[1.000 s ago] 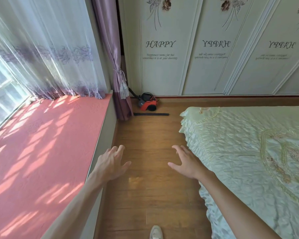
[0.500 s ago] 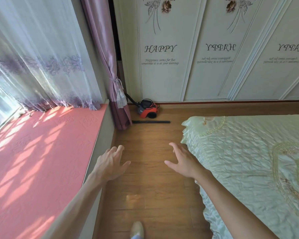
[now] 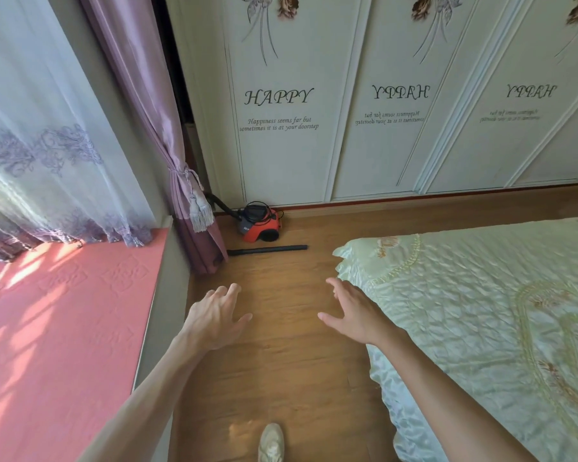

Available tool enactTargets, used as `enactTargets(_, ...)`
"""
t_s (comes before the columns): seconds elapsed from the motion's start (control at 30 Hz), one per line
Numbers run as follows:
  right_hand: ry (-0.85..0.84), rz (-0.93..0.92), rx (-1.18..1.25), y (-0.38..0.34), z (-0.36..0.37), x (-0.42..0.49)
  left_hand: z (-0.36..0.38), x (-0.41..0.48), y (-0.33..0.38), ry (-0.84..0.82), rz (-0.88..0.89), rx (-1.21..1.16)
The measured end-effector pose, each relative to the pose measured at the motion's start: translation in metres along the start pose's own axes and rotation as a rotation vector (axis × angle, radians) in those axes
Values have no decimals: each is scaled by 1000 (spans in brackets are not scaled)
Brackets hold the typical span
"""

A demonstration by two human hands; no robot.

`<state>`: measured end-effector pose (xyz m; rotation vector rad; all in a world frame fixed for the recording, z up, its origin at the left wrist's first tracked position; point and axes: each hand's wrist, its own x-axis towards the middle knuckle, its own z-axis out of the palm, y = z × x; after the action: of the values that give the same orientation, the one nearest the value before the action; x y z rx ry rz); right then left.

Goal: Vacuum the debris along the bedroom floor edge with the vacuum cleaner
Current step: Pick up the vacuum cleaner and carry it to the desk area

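Note:
A small red and black vacuum cleaner (image 3: 260, 226) sits on the wooden floor (image 3: 281, 361) against the wardrobe base, near the corner. Its black hose (image 3: 219, 203) curves off behind the purple curtain. A black tube (image 3: 267, 250) lies flat on the floor just in front of it. My left hand (image 3: 216, 316) and my right hand (image 3: 354, 311) are stretched forward over the floor, well short of the vacuum. Both have fingers spread and hold nothing.
A pink cushioned window seat (image 3: 57, 328) runs along the left with sheer curtains (image 3: 47, 128) and a tied purple curtain (image 3: 167, 145). A bed with a pale green quilt (image 3: 481, 311) fills the right. White wardrobe doors (image 3: 381, 111) close the far end. My shoe (image 3: 271, 443) shows below.
The view has moved forward along the floor strip, so the vacuum and tube appear closer. Both hands stay open and held out in front; my foot has stepped forward.

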<state>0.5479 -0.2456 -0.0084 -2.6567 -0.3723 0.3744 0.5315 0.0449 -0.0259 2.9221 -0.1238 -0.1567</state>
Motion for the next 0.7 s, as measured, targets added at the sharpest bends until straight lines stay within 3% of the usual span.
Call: enactTargets(0.7,31,-6,35,13,-52,196,-21,206,-46,-54,38,52)
